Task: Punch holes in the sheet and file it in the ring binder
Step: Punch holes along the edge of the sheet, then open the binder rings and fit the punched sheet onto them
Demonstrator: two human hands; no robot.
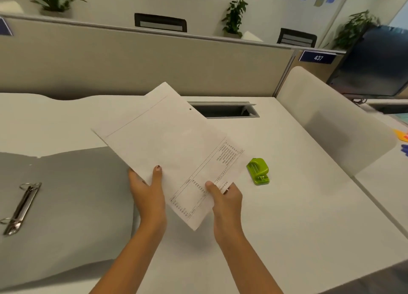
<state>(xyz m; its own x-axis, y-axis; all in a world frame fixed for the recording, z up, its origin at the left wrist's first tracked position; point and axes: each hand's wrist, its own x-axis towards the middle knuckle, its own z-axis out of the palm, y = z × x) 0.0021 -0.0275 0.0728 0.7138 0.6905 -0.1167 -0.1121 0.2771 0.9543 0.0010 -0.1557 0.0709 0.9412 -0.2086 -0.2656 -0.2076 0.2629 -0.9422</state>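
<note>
A white printed sheet (167, 148) is held tilted above the desk, with one punched hole visible near its far right edge. My left hand (148, 192) grips its near left edge, thumb on top. My right hand (225, 196) pinches its near right corner. A grey ring binder (72, 196) lies open flat at the left, its metal ring mechanism (22, 207) with two rings standing up. A small green hole punch (258, 171) sits on the desk to the right of the sheet, apart from both hands.
The white desk (287, 216) has a cable slot (223, 110) behind the sheet. A grey partition (132, 66) runs along the back. A white divider (331, 117) stands at the right, with a dark monitor (375, 61) beyond it.
</note>
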